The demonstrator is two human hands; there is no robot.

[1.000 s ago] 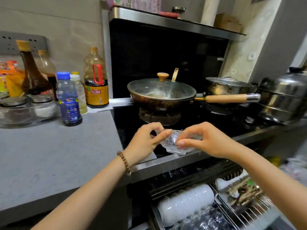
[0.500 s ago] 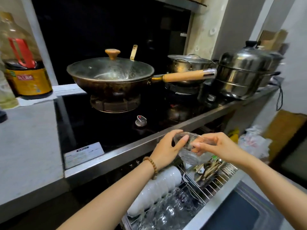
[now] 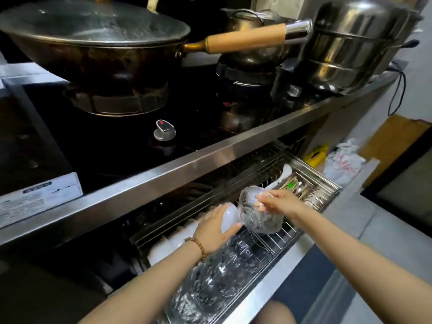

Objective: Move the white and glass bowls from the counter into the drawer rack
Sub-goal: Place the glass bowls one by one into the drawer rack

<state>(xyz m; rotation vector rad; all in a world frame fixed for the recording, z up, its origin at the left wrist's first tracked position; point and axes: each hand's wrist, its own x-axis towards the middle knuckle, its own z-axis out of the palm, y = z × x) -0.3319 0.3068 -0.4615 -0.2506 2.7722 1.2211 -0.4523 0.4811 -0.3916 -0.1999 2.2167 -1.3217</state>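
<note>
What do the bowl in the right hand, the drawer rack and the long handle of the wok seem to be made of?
The glass bowl pinched by the right hand looks like clear pressed glass: see-through, with a patterned wall. The drawer rack seems to be stainless steel, silvery and shiny. The wok handle looks like pale matte wood with a metal cap.

wok lid (image 3: 93,22): knob cut off at top edge | white bowls (image 3: 168,244): row partly hidden behind left hand (image 3: 214,232) | label (image 3: 39,197): print illegible (too small) | stacked glass bowls (image 3: 210,284): rims indistinct, row cut off at bottom edge
</note>
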